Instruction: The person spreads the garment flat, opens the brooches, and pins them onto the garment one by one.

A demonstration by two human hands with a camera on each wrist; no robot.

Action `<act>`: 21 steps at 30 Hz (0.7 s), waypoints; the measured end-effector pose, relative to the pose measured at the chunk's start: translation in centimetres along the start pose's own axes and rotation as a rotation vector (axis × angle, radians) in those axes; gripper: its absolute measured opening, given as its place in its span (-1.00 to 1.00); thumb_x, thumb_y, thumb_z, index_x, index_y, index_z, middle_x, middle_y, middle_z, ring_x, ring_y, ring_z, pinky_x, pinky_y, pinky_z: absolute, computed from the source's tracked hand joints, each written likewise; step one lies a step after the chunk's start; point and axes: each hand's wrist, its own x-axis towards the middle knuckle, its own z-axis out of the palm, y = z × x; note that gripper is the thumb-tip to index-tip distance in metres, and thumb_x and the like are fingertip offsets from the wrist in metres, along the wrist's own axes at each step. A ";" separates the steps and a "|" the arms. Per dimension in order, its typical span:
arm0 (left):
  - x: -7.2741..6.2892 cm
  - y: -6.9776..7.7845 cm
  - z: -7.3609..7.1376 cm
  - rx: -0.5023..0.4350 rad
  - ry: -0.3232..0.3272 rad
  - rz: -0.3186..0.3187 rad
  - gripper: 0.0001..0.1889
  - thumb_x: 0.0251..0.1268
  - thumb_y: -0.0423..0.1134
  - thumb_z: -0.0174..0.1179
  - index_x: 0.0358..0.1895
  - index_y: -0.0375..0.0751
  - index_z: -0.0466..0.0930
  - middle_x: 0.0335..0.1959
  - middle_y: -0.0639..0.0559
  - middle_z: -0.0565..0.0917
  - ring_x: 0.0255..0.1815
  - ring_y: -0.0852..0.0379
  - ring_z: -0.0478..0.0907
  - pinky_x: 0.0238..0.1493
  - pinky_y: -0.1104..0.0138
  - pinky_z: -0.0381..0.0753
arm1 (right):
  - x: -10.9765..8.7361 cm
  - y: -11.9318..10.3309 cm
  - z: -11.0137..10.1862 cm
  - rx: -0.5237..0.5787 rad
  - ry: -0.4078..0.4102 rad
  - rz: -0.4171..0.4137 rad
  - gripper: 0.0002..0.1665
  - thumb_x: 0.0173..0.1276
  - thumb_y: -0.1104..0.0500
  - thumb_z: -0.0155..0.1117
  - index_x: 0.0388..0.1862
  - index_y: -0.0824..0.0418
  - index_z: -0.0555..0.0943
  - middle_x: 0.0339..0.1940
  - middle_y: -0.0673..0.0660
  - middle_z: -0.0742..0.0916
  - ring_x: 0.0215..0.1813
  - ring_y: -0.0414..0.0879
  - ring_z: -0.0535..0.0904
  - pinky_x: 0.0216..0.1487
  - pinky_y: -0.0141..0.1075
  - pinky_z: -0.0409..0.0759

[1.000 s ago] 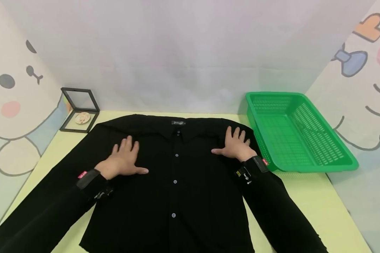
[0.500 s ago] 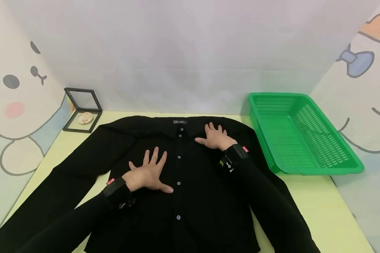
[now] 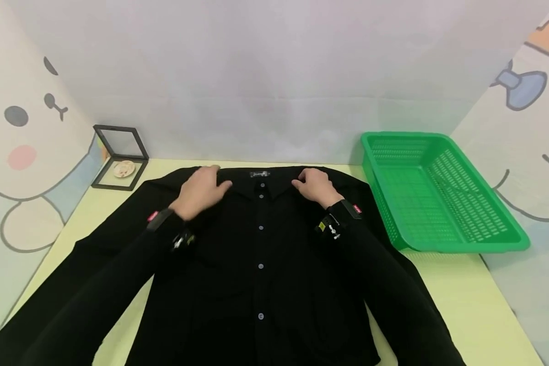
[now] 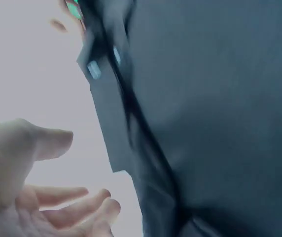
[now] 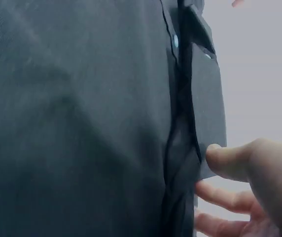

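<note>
A black button-up shirt (image 3: 229,284) lies spread front side up, its collar (image 3: 279,184) toward the back wall. My left hand (image 3: 200,192) is over the shirt's upper left, near the collar. In the left wrist view its thumb (image 4: 52,142) and loosely bent fingers (image 4: 89,210) stand apart, with a gap to the cloth. My right hand (image 3: 316,187) is at the other side of the collar. The right wrist view shows its thumb (image 5: 225,160) at the collar's point and its fingertips at the shirt's edge, with space between thumb and fingers.
A green plastic basket (image 3: 448,245) stands at the right, close to the shirt's shoulder. At the back left, an open black-framed clear case (image 3: 113,186) holds a small round pale item (image 3: 124,169). The pale yellow table (image 3: 466,305) meets a white back wall (image 3: 265,101).
My left hand has moved from the shirt's chest up toward the collar, its spread fingers now bent. My right hand has shifted left from the shoulder to the collar, its fingers drawing in.
</note>
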 end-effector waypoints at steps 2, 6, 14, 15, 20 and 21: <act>3.5 -3.1 1.0 -0.039 -0.018 0.013 -0.30 0.57 0.17 0.09 0.45 -0.36 0.38 0.27 -0.37 0.53 0.19 -0.26 0.54 0.20 -0.05 0.54 | 0.0 0.2 0.0 0.028 0.025 0.013 -0.53 0.68 -0.02 0.06 0.31 0.28 0.49 0.23 0.30 0.59 0.18 0.16 0.53 0.28 0.05 0.46; 9.7 -9.3 3.8 -0.153 -0.069 0.030 -0.37 0.45 0.19 0.24 0.25 -0.31 0.57 0.11 -0.26 0.62 0.05 -0.18 0.59 0.09 0.02 0.57 | -0.1 0.2 -0.1 0.088 0.044 -0.010 -0.65 0.66 0.00 0.10 0.13 0.26 0.45 0.05 0.26 0.57 0.01 0.13 0.47 0.11 -0.03 0.32; 10.8 -9.7 3.4 -0.392 -0.205 -0.018 -0.20 0.31 -0.04 0.44 0.51 -0.21 0.27 0.23 -0.28 0.56 0.18 -0.15 0.56 0.09 0.06 0.55 | -0.1 -0.3 -0.8 0.199 0.164 -0.161 -0.64 0.64 0.11 0.14 0.24 0.31 0.48 0.15 0.32 0.61 0.14 0.16 0.53 0.23 -0.03 0.47; 10.3 -8.9 3.1 -0.359 -0.217 -0.047 -0.20 0.32 -0.03 0.42 0.52 -0.23 0.28 0.25 -0.29 0.55 0.21 -0.18 0.54 0.15 0.04 0.55 | -0.1 -0.4 -0.8 0.192 0.141 -0.166 -0.65 0.65 0.10 0.13 0.20 0.32 0.49 0.10 0.33 0.60 0.10 0.17 0.52 0.19 -0.03 0.47; 7.9 -5.6 1.5 -0.353 -0.059 -0.036 -0.49 0.46 0.00 0.30 0.30 -0.23 0.53 0.25 -0.19 0.55 0.23 -0.14 0.51 0.28 0.09 0.53 | 0.1 -0.4 -0.8 0.159 0.098 -0.209 -0.76 0.65 0.10 0.13 -0.01 0.29 0.49 -0.10 0.29 0.54 -0.13 0.13 0.43 0.01 -0.08 0.33; 7.5 -4.9 1.2 -0.375 0.004 -0.017 -0.51 0.49 0.00 0.26 0.28 -0.24 0.51 0.26 -0.18 0.53 0.24 -0.14 0.48 0.30 0.08 0.51 | 0.1 -0.4 -0.9 0.175 0.131 -0.229 -0.79 0.64 0.13 0.14 -0.04 0.28 0.50 -0.11 0.28 0.55 -0.13 0.13 0.44 0.02 -0.09 0.34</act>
